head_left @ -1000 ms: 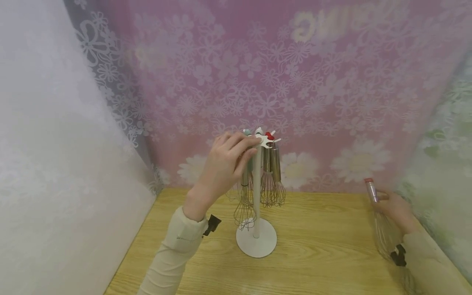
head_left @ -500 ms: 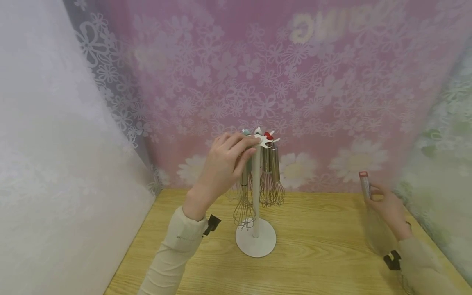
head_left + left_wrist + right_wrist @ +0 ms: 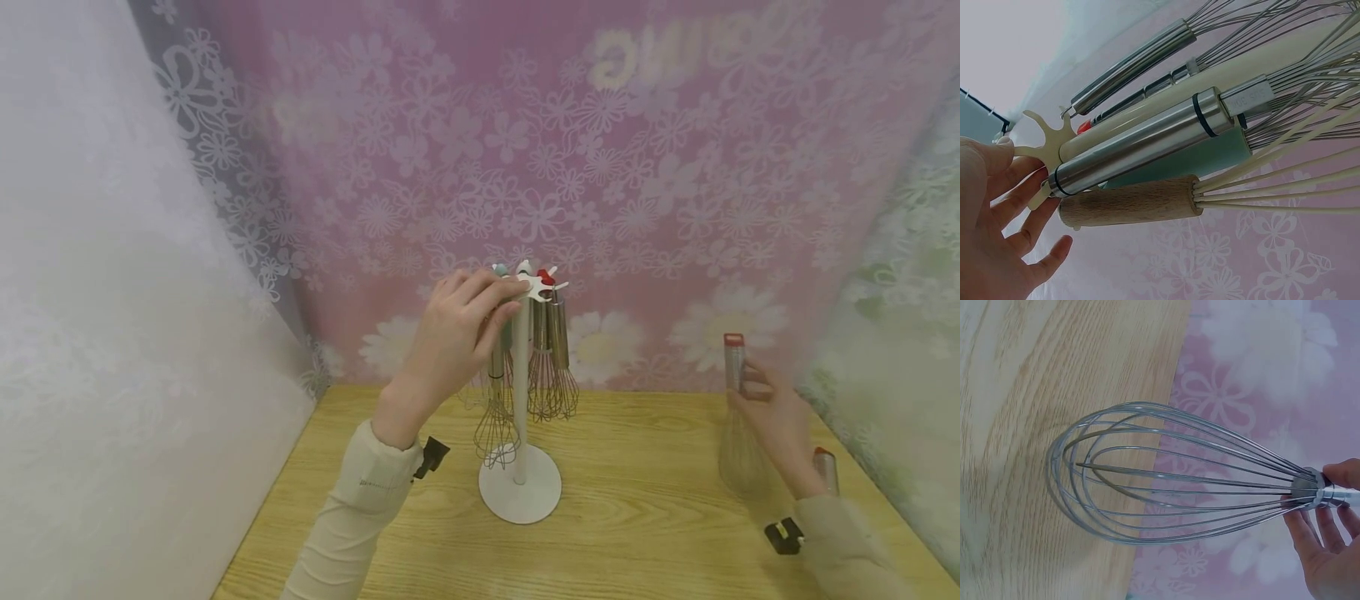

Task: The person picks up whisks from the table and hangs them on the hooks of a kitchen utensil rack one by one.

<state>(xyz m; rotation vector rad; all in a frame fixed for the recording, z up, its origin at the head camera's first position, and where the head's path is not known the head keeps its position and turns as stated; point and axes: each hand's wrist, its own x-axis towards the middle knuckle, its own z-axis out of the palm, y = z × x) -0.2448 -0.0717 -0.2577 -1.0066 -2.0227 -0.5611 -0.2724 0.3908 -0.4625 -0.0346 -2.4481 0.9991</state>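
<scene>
A white stand (image 3: 521,492) with a hooked top is hung with several whisks. Its near hook bears a steel-handled whisk (image 3: 1141,147), and a wooden-handled whisk (image 3: 1129,203) hangs beside it. My left hand (image 3: 450,333) rests on the stand's top, fingertips touching the hooked plate (image 3: 1047,137), fingers loosely extended. At the right, my right hand (image 3: 776,421) grips a steel whisk (image 3: 1166,475) by its metal handle. That whisk is upright in the head view, its red end up and wire loops down.
Behind my right forearm is the red-ended metal handle of another whisk (image 3: 825,471), mostly hidden. The wooden tabletop (image 3: 637,533) meets a pink flowered backdrop (image 3: 637,167) at the back. Pale walls flank it left and right.
My right hand has moved left and slightly up with the whisk, turning it more upright. The other whisk's handle has come into sight behind the forearm. My left hand has stayed put.
</scene>
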